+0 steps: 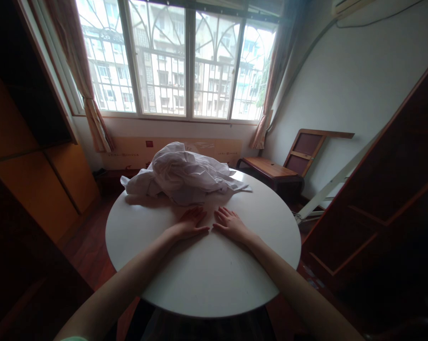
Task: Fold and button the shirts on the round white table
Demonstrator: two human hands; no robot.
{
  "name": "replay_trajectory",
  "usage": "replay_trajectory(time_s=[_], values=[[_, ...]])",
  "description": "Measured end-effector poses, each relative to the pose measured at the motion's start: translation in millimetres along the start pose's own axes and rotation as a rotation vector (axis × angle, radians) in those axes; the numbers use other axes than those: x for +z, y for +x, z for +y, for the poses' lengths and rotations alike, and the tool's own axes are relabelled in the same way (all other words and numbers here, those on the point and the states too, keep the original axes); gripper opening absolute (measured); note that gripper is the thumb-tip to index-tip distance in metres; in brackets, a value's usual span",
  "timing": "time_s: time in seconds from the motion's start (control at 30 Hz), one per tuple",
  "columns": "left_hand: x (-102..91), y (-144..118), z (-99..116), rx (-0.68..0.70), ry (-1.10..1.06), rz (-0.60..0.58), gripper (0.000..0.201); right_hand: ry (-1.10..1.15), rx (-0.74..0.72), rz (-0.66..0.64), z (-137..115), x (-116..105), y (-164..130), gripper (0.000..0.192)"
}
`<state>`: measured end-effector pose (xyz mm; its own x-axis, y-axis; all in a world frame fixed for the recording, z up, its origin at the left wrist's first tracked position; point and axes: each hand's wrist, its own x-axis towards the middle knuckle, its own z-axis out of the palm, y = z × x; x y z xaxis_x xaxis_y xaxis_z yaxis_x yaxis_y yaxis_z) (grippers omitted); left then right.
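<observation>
Item: interior, recorded left to right. A wooden cabinet (29, 156) was set against the left wall, a tied curtain (93, 118) beside it. A round white table (146, 265) was placed centrally. The left hand (189, 222) was laid flat, fingers spread, holding nothing. A crumpled white cloth (185, 175) was heaped just beyond the fingertips. The right hand (231, 224) was likewise laid open, empty. A wooden bench (268, 168) was noted rightward, by the wall.
</observation>
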<state>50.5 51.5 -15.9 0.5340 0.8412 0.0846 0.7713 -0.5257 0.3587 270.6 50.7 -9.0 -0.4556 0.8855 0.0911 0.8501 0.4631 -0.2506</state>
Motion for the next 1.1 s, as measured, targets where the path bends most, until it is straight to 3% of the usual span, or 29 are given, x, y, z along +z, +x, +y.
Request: replay_trajectory(time_s=[1.1], values=[[-3.6,-2.2,3.4,-0.014,0.015,-0.009,0.08,-0.003,0.003,-0.002,-0.1,0.6,0.6,0.07]])
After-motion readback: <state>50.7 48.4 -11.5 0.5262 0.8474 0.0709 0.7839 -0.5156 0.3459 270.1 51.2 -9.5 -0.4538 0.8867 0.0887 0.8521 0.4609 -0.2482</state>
